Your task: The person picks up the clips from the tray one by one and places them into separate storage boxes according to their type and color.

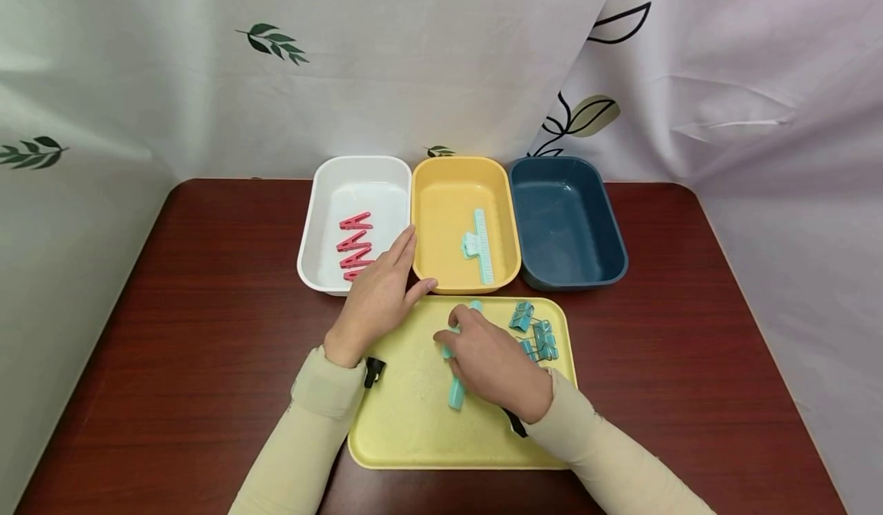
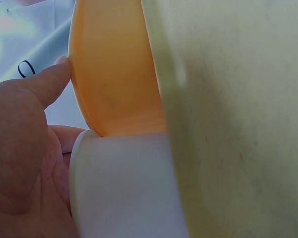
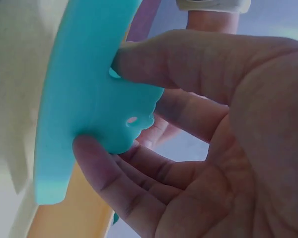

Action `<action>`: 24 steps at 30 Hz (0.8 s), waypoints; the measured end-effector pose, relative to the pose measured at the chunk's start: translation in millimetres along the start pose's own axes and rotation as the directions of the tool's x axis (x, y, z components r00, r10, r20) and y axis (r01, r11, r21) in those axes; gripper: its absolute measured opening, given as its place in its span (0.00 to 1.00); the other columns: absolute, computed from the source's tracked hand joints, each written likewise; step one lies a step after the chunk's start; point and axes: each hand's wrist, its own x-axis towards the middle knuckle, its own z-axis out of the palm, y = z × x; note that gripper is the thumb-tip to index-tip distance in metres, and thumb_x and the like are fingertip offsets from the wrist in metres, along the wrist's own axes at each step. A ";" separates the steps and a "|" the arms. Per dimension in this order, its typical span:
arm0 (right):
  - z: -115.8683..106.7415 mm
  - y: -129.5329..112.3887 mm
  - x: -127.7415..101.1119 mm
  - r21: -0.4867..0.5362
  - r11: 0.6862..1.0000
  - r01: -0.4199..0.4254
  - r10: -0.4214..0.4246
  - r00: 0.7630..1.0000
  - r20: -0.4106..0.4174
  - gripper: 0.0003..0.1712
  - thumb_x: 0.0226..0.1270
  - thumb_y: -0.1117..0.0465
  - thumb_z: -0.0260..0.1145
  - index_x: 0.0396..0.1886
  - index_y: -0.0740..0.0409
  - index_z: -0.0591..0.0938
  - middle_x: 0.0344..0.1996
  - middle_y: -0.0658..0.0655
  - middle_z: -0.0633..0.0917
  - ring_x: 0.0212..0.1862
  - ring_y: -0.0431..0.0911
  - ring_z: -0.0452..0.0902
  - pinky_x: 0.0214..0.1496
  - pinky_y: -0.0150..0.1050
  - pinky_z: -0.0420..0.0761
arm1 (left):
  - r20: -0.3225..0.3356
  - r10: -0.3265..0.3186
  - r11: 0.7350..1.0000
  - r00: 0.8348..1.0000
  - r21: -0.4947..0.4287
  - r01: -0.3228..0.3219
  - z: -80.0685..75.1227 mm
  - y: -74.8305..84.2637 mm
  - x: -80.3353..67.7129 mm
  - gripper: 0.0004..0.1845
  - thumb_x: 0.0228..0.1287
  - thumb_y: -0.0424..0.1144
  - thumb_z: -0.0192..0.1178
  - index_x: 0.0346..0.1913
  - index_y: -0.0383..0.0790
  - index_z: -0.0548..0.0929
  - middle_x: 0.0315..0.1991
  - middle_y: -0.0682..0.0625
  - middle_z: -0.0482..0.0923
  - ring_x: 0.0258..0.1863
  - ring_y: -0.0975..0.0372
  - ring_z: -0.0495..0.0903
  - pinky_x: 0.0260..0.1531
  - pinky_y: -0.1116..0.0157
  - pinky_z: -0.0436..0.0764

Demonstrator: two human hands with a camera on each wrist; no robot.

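The right hand (image 1: 493, 362) pinched a long teal clip (image 1: 457, 394) on the yellow tray (image 1: 414, 431), its long axis pointing toward the yellow bin (image 1: 455, 193), while the open left hand (image 1: 379, 296) rested beside it.

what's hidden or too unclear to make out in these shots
- Head view: the right hand covers the middle of the teal clip.
- Head view: the small teal binder clips bunch together, so their count is unclear.
- Left wrist view: the left hand, white bin and yellow bin fill the frame.
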 end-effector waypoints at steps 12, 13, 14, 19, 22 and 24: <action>-19.8 8.6 -9.7 0.132 0.991 -0.014 0.014 1.000 -0.002 0.14 0.62 0.64 0.74 0.49 0.58 0.87 0.44 0.58 0.78 0.31 0.42 0.76 0.31 0.31 0.77 | 0.004 -0.007 1.000 1.000 0.003 0.007 -0.2 0.1 -0.2 0.44 0.72 0.56 0.59 0.78 0.32 0.56 0.80 0.47 0.51 0.69 0.49 0.69 0.62 0.50 0.73; -21.5 9.2 -10.4 0.141 0.990 -0.013 0.013 1.000 0.001 0.14 0.63 0.63 0.74 0.48 0.59 0.87 0.44 0.58 0.78 0.30 0.42 0.76 0.31 0.31 0.77 | 0.004 -0.007 1.000 1.000 0.003 0.007 -0.1 0.0 -0.2 0.44 0.72 0.56 0.59 0.78 0.32 0.56 0.80 0.47 0.51 0.69 0.49 0.69 0.62 0.50 0.73; -23.3 9.6 -10.9 0.150 0.989 -0.010 0.010 1.000 0.002 0.14 0.63 0.63 0.74 0.48 0.59 0.87 0.44 0.57 0.78 0.30 0.42 0.76 0.31 0.31 0.77 | 0.003 -0.006 1.000 1.000 0.003 0.006 -0.1 0.0 -0.3 0.44 0.72 0.56 0.59 0.78 0.32 0.56 0.80 0.47 0.51 0.68 0.48 0.69 0.62 0.50 0.73; -31.3 12.2 -13.3 0.178 0.984 -0.014 0.017 1.000 -0.015 0.14 0.63 0.62 0.75 0.47 0.60 0.86 0.44 0.56 0.79 0.28 0.40 0.75 0.29 0.30 0.76 | 0.007 -0.008 1.000 1.000 0.005 0.008 0.1 0.1 -0.3 0.44 0.72 0.56 0.59 0.78 0.32 0.56 0.80 0.47 0.51 0.68 0.48 0.70 0.62 0.50 0.73; -36.1 14.4 -14.9 0.189 0.982 -0.022 0.030 0.999 -0.038 0.14 0.62 0.62 0.75 0.46 0.59 0.86 0.44 0.56 0.79 0.28 0.40 0.75 0.29 0.31 0.76 | 0.007 -0.008 1.000 1.000 0.002 0.008 0.1 0.1 -0.2 0.45 0.72 0.56 0.59 0.78 0.32 0.56 0.80 0.47 0.50 0.68 0.48 0.69 0.62 0.50 0.73; -39.3 16.0 -16.3 0.199 0.980 -0.020 0.031 0.998 -0.057 0.14 0.61 0.62 0.76 0.46 0.59 0.86 0.45 0.55 0.79 0.30 0.40 0.76 0.31 0.31 0.77 | 0.005 -0.007 1.000 1.000 0.001 0.007 0.1 0.0 -0.2 0.45 0.71 0.56 0.59 0.78 0.32 0.56 0.80 0.46 0.51 0.69 0.48 0.69 0.62 0.50 0.73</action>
